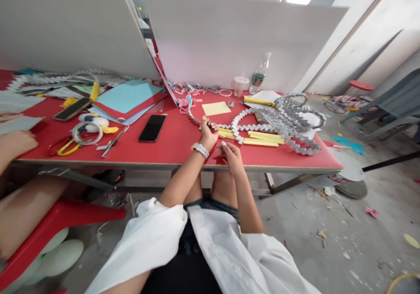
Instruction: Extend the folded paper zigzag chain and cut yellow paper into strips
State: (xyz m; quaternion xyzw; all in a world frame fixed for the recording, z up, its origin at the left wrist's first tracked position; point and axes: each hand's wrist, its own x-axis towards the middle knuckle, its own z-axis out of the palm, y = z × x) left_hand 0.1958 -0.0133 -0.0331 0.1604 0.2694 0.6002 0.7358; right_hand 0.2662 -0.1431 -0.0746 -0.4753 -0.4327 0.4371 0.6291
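My left hand [210, 133], with a pale watch [201, 150] on its wrist, is raised over the red table with its fingers curled closed. What it holds, if anything, is too small to make out. Just right of it and lower, near the table's front edge, my right hand [231, 155] has thumb and fingers pinched together; their contents are not clear. A grey zigzag folded-paper chain [236, 125] runs across the table close behind my left hand. Several yellow folded paper strips [262, 141] lie beside that chain, some partly hidden by my left hand.
A black phone [152, 128], a yellow paper sheet [216, 108], pink paper pieces [184, 105], a plastic cup [241, 86] and a bottle [260, 76] are on the table [177, 149]. White boards [236, 40] stand behind. At left are another person's hand [20, 143] and scissors [114, 141].
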